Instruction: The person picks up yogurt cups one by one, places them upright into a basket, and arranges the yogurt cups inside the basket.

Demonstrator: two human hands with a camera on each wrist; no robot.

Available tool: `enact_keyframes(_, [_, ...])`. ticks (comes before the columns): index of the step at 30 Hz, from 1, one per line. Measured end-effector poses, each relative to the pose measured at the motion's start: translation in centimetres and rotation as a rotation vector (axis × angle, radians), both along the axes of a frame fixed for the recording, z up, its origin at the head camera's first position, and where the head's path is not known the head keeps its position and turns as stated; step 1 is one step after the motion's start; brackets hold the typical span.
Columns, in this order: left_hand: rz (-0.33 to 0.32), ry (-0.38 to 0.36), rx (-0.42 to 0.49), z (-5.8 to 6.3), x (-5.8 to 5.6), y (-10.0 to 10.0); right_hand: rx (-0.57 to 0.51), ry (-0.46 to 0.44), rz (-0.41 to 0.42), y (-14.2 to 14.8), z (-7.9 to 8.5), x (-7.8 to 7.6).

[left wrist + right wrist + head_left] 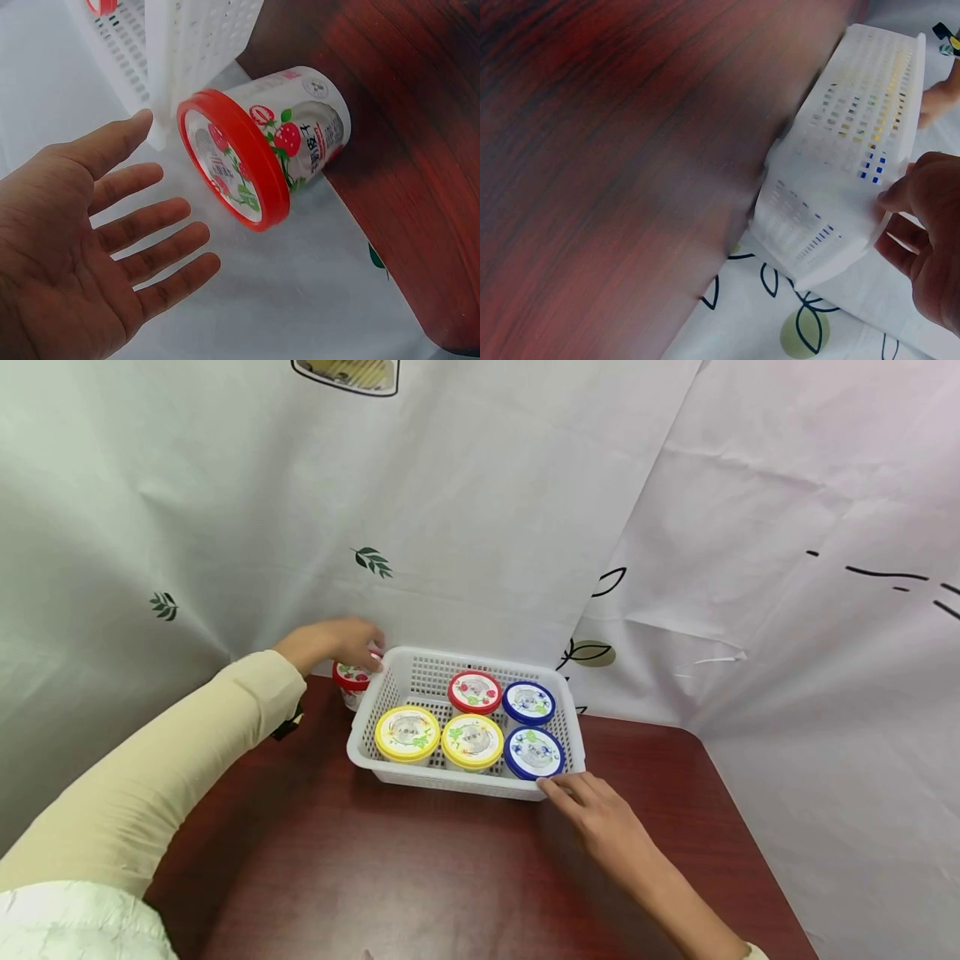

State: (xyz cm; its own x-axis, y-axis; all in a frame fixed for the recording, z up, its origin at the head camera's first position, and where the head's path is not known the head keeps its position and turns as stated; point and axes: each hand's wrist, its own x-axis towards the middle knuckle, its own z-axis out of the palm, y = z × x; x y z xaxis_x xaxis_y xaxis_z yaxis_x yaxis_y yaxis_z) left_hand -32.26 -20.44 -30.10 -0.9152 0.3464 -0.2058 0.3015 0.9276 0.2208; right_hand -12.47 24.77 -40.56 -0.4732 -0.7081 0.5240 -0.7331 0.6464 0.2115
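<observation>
A white plastic basket (457, 783) stands on the table and holds two yellow-lidded tubs (407, 732), two blue-lidded tubs (528, 702) and one red-lidded tub (475, 691). Outside its left end is another red-lidded tub (307, 124), printed with strawberries. My left hand (82, 240) is spread beside this tub's lid, fingers extended and apart from it in the left wrist view. At the basket's front right corner, my right hand (937, 225) pinches the rim, thumb outside and fingers on the other side. The head view shows that same right hand (600, 814) beside a blue lid.
The dark red wooden table (420, 877) extends in front of the basket. A white cloth (480, 510) with leaf prints hangs behind, close to the basket's back. A small black and yellow object (288, 724) shows by the left sleeve.
</observation>
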Motion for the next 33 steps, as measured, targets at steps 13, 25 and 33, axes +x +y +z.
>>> enact_keyframes(13, [-0.004,-0.076,-0.016,-0.6,-0.5,-0.8,0.005,-0.012,-0.008,0.0,0.0,0.1])
enact_keyframes(25, [-0.014,-0.134,-0.057,-1.5,-1.6,-1.0,0.008,-0.011,-0.005,-0.1,0.2,0.1])
enact_keyframes(33, [-0.032,-0.13,-0.079,-2.3,-1.9,-1.0,-0.002,-0.006,0.004,-0.1,0.2,0.1])
